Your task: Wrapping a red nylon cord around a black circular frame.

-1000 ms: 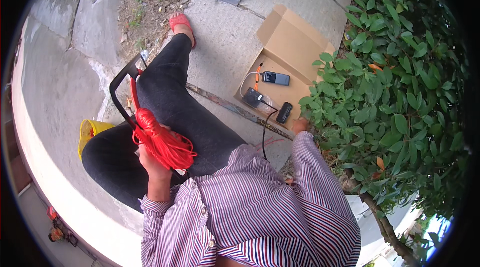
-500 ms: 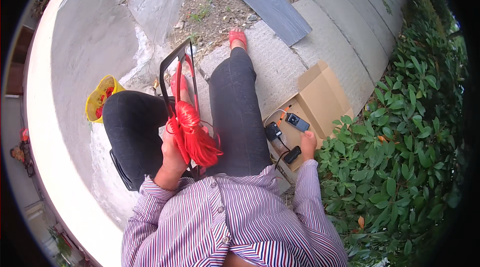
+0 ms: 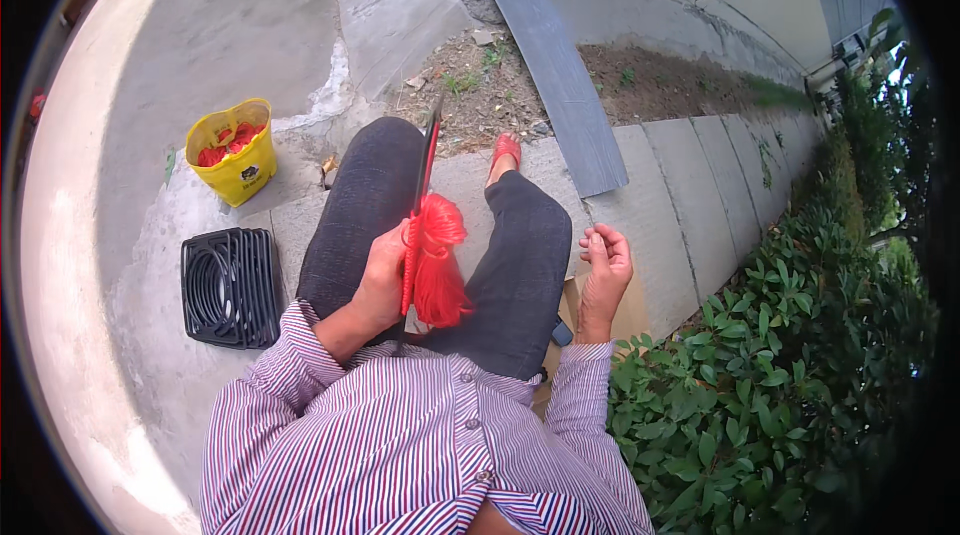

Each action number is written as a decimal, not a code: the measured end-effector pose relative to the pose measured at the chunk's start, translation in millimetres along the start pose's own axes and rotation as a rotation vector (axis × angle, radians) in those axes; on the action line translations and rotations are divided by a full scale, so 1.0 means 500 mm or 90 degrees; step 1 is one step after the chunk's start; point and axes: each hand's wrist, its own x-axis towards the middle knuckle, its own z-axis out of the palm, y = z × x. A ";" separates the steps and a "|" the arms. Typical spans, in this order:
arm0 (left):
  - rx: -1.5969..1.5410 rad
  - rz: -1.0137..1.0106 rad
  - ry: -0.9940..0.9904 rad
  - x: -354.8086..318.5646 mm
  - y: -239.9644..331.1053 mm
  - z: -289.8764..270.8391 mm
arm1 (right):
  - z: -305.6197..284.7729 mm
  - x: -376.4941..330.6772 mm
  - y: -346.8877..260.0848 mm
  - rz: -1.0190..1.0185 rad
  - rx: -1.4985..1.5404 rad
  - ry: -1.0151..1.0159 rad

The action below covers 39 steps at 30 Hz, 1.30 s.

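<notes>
My left hand (image 3: pixel 380 280) is closed around a black frame (image 3: pixel 433 135) with red cord wound along part of it. The frame stands upright over my lap and is seen nearly edge-on. A red tassel (image 3: pixel 438 265) of loose strands hangs at its side, against my fingers. Over by my right knee, my right hand (image 3: pixel 606 280) is raised with its fingers curled in and the thumb against them. Whatever it pinches, if anything, is too small to make out. Below it, partly hidden by hand and sleeve, lies an opened cardboard box (image 3: pixel 630 310) with a small dark device (image 3: pixel 562 333).
A yellow container (image 3: pixel 240 180) with red cord pieces stands left of my knee. Nearer, a stack of black frames (image 3: pixel 230 290) rests on the concrete. A grey plank (image 3: pixel 555 75) lies ahead. Leafy shrubs (image 3: pixel 740 405) crowd the right side.
My right hand has left the handheld device in the box and risen. The black frame has turned edge-on. My view has shifted, bringing the stack of frames into sight.
</notes>
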 end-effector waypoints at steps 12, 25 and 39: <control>-0.229 0.185 -0.031 -0.136 0.092 -0.029 | 0.097 -0.173 -0.032 -0.427 -0.632 -0.231; -0.285 0.213 -0.024 -0.152 0.074 -0.052 | 0.071 -0.214 -0.026 -0.410 -0.699 -0.223; 0.083 0.039 -0.025 -0.046 0.047 0.002 | 0.121 -0.223 -0.026 0.005 0.007 -0.333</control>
